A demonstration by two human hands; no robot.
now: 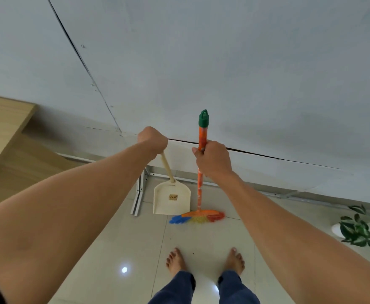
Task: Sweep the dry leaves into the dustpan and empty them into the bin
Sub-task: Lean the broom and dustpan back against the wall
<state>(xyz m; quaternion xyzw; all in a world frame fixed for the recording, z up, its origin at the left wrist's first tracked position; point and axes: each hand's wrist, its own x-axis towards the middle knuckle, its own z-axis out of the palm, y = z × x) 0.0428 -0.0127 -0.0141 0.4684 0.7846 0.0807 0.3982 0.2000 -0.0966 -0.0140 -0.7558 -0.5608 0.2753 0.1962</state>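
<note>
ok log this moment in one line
left hand: grips dustpan handle | right hand: grips broom | leaves, bin: not in view

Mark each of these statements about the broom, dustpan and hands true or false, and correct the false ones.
1. The left hand grips the handle of the cream dustpan. True.
2. The right hand is empty. False: it is closed around the orange broom handle, below the green cap.
3. The broom's bristles are blue, yellow and red. True.
4. The dustpan is full of dry leaves. False: no leaves show in it.
5. A potted plant stands on the floor on the right of the picture. True.
6. The person wears shoes. False: both feet are bare.
</note>
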